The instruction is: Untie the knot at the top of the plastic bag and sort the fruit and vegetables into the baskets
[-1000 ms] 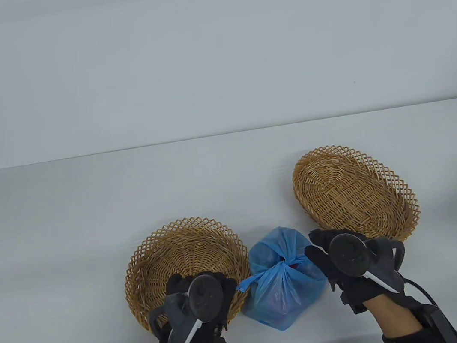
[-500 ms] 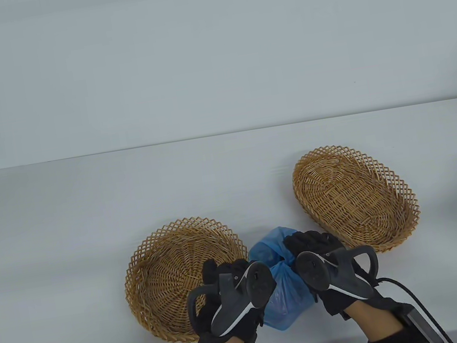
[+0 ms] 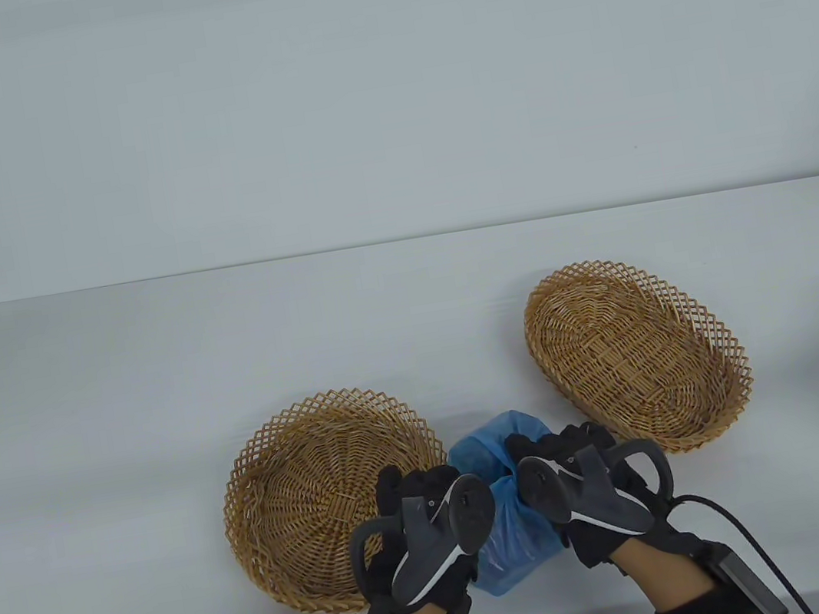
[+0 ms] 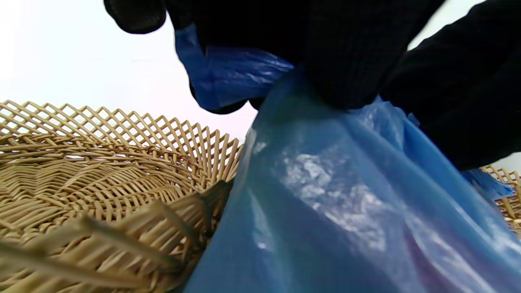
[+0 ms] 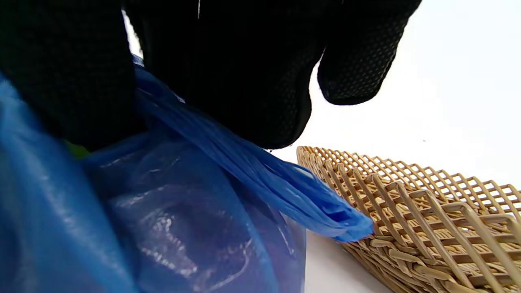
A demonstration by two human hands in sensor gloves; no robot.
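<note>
A: Status on the bag?

B: Blue plastic bag point(image 3: 511, 532) sits on the table point(image 3: 123, 414) near its front edge, between the two wicker baskets — round basket point(image 3: 292, 496) touching it on the left, oval basket point(image 3: 635, 357) just beside it on the right. Both baskets hold nothing.

A: Hands?

B: Both on the tied top. Left hand point(image 3: 426, 510) pinches the left-hand tail of the bag — in the left wrist view the fingers point(image 4: 346, 53) are curled onto blue film. Right hand point(image 3: 568, 472) is clamped at the knot side; in the right wrist view a twisted handle strand point(image 5: 285, 191) runs out from under its fingers point(image 5: 244, 81) toward the oval basket. The knot itself is hidden by the gloves and trackers in every view.

A: So step?

B: I'd say step one, untying. Bag looks closed, nothing sorted yet. Early in the task.

A: Contents?

B: Can't tell properly. Something purplish shows through the film, and a sliver of green near the right fingers. No identification from that.

A: Next move?

B: My read — find the loop, not just the tails. Pulling both tails apart would likely tighten it. One hand should anchor the bag neck, the other work a strand back through. Film is thin and slippery, gloves cut the feel, so small picks rather than a hard tug. Risk: tearing the film, or dragging the bag into the round basket.
</note>
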